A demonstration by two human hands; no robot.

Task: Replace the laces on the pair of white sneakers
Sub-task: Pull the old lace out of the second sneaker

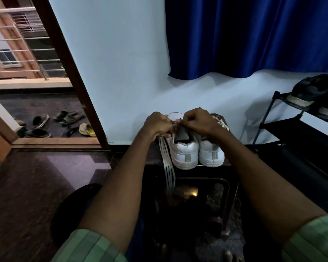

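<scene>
I see my left hand (158,125) and right hand (197,120) pinching what looks like a lace (175,123) above the left of 2 white sneakers (184,152) on a dark table (155,156).

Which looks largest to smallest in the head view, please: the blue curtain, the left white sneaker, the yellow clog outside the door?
1. Blue curtain, by far the largest.
2. Left white sneaker.
3. Yellow clog, smallest as it looks, though it lies farther from the camera, so its true size is unsure.

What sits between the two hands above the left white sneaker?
Head view: a short stretch of white lace, pinched by the left hand and right hand, above the left white sneaker.
</scene>
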